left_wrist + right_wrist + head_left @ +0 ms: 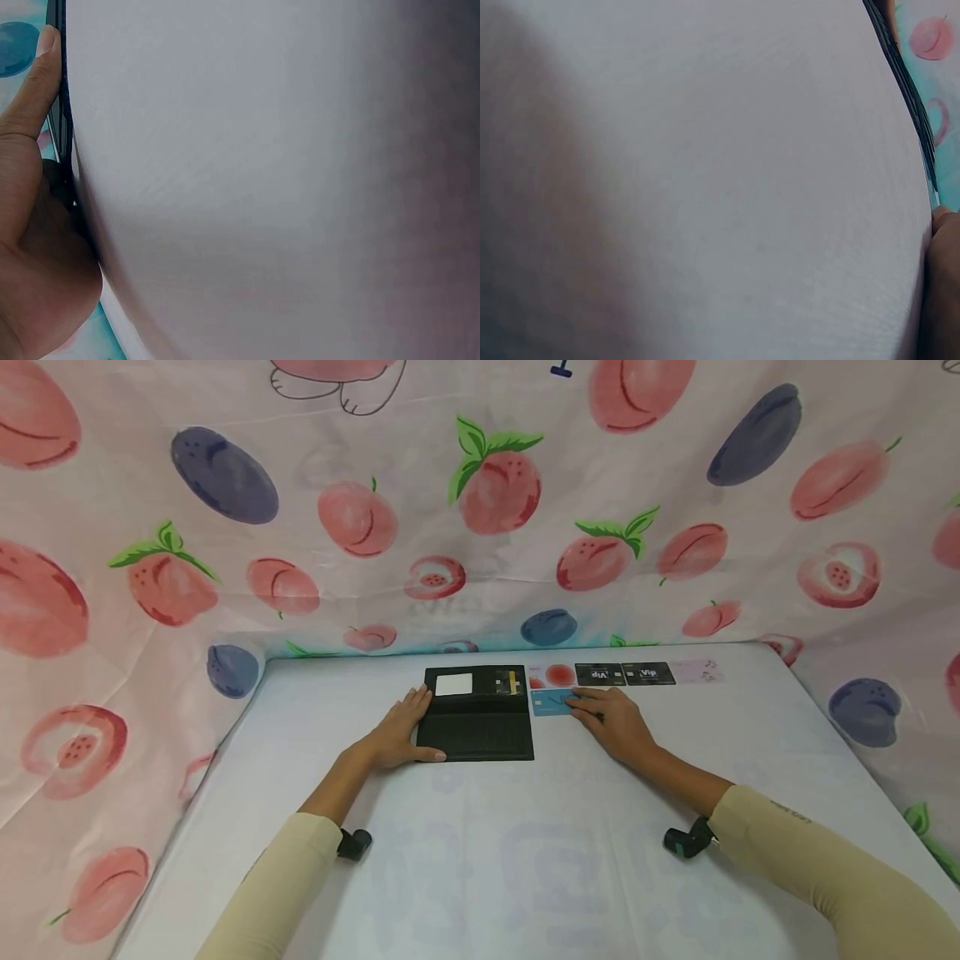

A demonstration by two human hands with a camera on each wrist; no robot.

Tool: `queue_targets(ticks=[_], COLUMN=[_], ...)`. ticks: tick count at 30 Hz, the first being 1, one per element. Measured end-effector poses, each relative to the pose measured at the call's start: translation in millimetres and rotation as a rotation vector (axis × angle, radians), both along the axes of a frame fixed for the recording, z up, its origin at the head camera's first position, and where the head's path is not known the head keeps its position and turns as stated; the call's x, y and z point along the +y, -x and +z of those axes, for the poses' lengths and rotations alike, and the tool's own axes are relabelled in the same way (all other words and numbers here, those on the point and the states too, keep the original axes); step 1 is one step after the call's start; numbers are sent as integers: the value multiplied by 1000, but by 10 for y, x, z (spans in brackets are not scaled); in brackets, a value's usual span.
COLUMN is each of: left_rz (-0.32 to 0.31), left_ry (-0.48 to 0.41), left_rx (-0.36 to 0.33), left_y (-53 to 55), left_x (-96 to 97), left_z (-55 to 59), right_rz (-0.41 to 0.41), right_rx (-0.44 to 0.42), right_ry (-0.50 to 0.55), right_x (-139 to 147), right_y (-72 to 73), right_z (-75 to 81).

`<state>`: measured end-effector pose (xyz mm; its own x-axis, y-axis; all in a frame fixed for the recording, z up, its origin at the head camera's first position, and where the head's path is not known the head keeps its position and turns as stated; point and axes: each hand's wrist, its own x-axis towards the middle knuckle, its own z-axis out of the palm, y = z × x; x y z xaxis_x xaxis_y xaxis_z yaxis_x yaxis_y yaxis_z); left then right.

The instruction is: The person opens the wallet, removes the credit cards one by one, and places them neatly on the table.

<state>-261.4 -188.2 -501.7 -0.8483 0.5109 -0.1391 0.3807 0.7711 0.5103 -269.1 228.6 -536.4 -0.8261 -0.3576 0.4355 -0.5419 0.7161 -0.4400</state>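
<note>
A black wallet (480, 737) lies spread flat on the white table, with a white card (454, 684) in its upper half. My left hand (396, 732) rests along the wallet's left side, fingers at the upper edge and thumb on the lower corner. Just right of the wallet is a blue card (550, 702). The fingers and thumb of my right hand (618, 725) pinch its right end and cover part of it. In the left wrist view the left hand (34, 225) shows at the edge; the right wrist view catches only a sliver of the right hand (945, 277).
Behind the blue card runs a row of cards: a card with a red round print (559, 674), two black Vip cards (600, 674) and a pale pink card (696, 672). White cloth covers the table (480, 860). A fruit-patterned curtain (480, 560) hangs at the back and sides.
</note>
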Motion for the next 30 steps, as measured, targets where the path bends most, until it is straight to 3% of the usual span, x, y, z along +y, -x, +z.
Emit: queue_targets(ticks=[30], left_rz=[4], left_ry=[4], left_rx=[-2], left_y=[-1], left_x=[11], left_z=[9], right_rz=[-7], right_rx=[39], right_ry=[-28], right_x=[-18], right_y=[-20], right_z=[33])
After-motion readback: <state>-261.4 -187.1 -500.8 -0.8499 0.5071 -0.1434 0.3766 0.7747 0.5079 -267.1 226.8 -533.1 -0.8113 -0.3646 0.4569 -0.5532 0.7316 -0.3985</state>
